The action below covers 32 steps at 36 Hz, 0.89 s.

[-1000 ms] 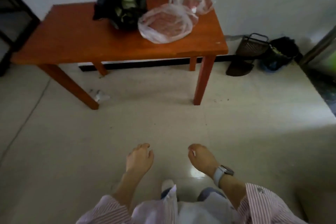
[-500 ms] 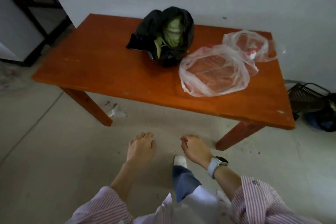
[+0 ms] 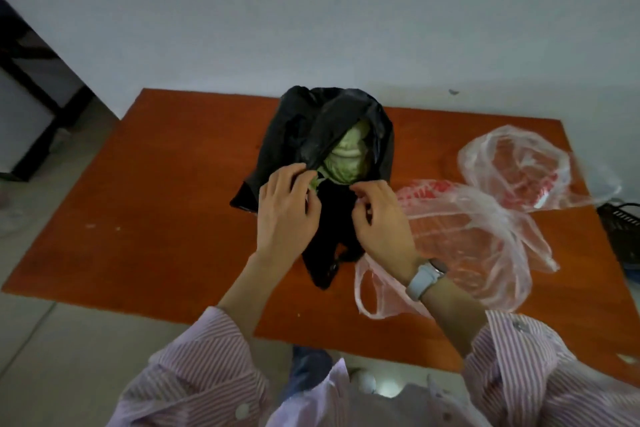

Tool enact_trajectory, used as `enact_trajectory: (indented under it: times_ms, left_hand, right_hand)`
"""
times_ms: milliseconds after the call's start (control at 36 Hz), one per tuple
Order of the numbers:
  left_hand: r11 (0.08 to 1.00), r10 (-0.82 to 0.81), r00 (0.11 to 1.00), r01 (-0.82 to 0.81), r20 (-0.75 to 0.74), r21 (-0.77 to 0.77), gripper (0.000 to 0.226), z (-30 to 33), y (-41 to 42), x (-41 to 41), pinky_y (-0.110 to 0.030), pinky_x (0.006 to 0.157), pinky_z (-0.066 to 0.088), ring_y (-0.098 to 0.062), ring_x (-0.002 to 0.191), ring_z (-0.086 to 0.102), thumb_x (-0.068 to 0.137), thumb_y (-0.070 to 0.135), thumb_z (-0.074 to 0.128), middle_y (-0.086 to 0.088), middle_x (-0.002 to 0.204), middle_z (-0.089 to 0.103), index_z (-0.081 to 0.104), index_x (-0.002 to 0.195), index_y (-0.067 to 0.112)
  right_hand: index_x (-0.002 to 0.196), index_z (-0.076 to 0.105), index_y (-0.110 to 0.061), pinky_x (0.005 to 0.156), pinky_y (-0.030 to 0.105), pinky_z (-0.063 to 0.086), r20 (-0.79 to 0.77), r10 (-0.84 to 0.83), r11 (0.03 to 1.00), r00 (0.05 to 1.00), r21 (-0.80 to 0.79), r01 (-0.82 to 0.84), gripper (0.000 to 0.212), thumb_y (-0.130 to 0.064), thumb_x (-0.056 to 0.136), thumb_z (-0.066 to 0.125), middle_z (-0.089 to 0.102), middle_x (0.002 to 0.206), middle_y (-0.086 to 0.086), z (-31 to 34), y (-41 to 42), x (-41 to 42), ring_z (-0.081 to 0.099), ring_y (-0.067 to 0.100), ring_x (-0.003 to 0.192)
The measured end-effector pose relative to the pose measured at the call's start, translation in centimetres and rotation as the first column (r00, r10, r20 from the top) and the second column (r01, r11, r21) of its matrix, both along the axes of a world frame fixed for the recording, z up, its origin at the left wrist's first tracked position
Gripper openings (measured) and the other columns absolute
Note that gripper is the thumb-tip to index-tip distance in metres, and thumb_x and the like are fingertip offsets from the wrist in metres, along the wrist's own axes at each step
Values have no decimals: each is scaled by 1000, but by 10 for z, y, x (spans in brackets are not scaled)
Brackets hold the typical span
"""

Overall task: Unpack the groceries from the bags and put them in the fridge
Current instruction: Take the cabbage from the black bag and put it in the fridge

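Orange-red wooden table [image 3: 156,204] pushed against a plain pale wall, tiled floor around it. A second ago the person stood well back, both hands hanging loose and empty over the floor; half a second ago they had closed to the near edge, hands not yet raised. Now both hands are on the black plastic bag [image 3: 311,128] mid-table.

Left hand [image 3: 287,208]: fingers curled, pinching the bag's left rim right beside the opening. Right hand [image 3: 379,218] (watch on that wrist): thumb and fingertips pinched on the black film at the near right edge of the mouth. Neither holds produce yet, only bag.

Cabbage [image 3: 346,158] sits inside the black bag, pale green top exposed through the gap, bag still draped over its upper left.

Two thin pinkish translucent bags lie to the right: nearer one [image 3: 478,236] touching the black bag and partly under the right forearm, farther one [image 3: 516,170] behind it. Contents reddish, can't tell what. Both untouched.

Read: approach is over, unpacking begins. Likely next is spreading the rim apart and lifting the cabbage out. Fridge isn't identifiable in view, so nothing is stored yet; task is at its very beginning.
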<state>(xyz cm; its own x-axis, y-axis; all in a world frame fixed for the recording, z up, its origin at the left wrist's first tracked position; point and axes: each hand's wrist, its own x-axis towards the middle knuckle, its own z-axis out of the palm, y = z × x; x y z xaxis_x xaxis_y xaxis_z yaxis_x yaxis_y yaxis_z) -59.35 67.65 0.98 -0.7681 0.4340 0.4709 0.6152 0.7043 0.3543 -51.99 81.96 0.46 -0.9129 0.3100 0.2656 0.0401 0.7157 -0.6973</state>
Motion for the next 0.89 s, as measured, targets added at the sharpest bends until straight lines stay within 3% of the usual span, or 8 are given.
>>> enact_trajectory:
  times_ms: [83,278,333,444,556,667,778,889]
  left_hand:
    - [987,-98,995,99,19,-129,40,-1,21,-54,-46,96,40,-30,129,39,90,26,47,-12,136,47,52,128,13]
    - [863,-104,907,287,409,-417,97,-19,63,-157,-51,112,17,-33,143,2,83,59,53,-12,157,-5,-10,147,25]
    - [873,-112,859,326,500,-364,92,-22,72,-172,-47,103,34,-33,139,23,84,50,59,-13,154,15,0,148,20]
    - [918,-295,797,389,527,-74,28,-29,76,-205,-33,73,43,-30,100,59,93,24,54,-11,108,61,53,115,7]
    - [940,-339,669,272,662,206,12,-29,83,-246,-22,75,35,-21,99,55,93,7,51,-6,102,59,56,103,6]
    - [916,-400,554,206,730,345,20,-28,108,-264,-20,79,35,-10,92,50,93,-3,43,4,98,52,51,100,14]
    - [862,-506,618,370,601,345,29,-32,116,-274,-16,86,40,-4,102,56,86,29,57,17,110,57,55,115,25]
    - [853,-485,813,522,321,-32,69,-34,119,-282,-33,78,50,-18,102,62,70,75,46,1,114,64,56,124,34]
  right_hand:
    - [126,46,-4,90,37,43,28,-90,996,996,26,89,35,-17,94,42,48,122,15,-7,12,-45,46,30,112]
    - [147,12,-10,107,51,27,227,-335,941,914,133,312,66,-30,94,47,19,150,21,-28,46,-120,16,39,138]
    - [147,4,-12,110,48,22,280,-305,952,910,81,295,69,-34,95,44,12,152,19,-30,56,-131,10,35,141]
    - [145,19,-10,109,46,24,318,-253,967,914,59,248,58,-20,94,46,25,146,17,-34,78,-143,20,35,134]
    - [127,49,-6,101,46,36,263,-224,975,938,72,212,43,-3,84,52,45,125,19,-36,103,-152,40,35,117]
    - [98,62,-4,82,27,39,251,-162,984,954,-35,176,28,11,77,50,58,102,18,-31,138,-175,55,33,99]
    - [90,62,-2,70,20,35,238,-248,955,939,-101,278,16,7,82,52,62,90,8,-28,176,-196,59,29,92]
    - [97,56,1,73,22,37,169,-347,904,922,-202,377,19,8,82,45,57,93,8,-33,190,-206,56,28,93]
